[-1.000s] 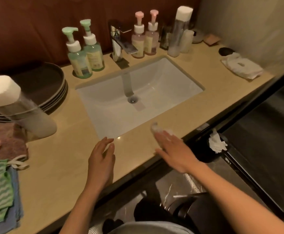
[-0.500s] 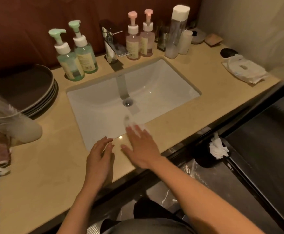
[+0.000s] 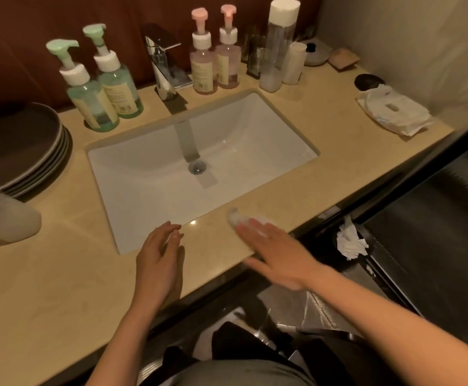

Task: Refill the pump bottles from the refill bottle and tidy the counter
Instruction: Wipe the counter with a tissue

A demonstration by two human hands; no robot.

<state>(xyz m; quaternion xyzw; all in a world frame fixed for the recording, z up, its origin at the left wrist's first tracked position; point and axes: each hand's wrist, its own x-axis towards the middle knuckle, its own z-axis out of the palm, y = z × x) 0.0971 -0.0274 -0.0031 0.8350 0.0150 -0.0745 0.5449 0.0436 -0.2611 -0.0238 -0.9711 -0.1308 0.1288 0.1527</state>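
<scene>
Glossy white sink (image 3: 149, 174), chrome faucet (image 3: 161, 68), seemingly polished stone counter (image 3: 60, 274).

Dim warm light, small glare dot on beige stone counter (image 3: 68, 263) toward 6 o'clock. Motion blur on right hand (image 3: 278, 256); edges bend, 9 o'clock soft.

No writing can be read anywhere on the counter (image 3: 60, 274).
The green pump bottles (image 3: 92, 107) and the pink pump bottles (image 3: 203, 73) each carry a pale printed label, but the print is too small and blurred to make out. A dark block low on one green bottle's label is equally illegible, as is a small mark on the white packet (image 3: 394, 114) at the right.
</scene>
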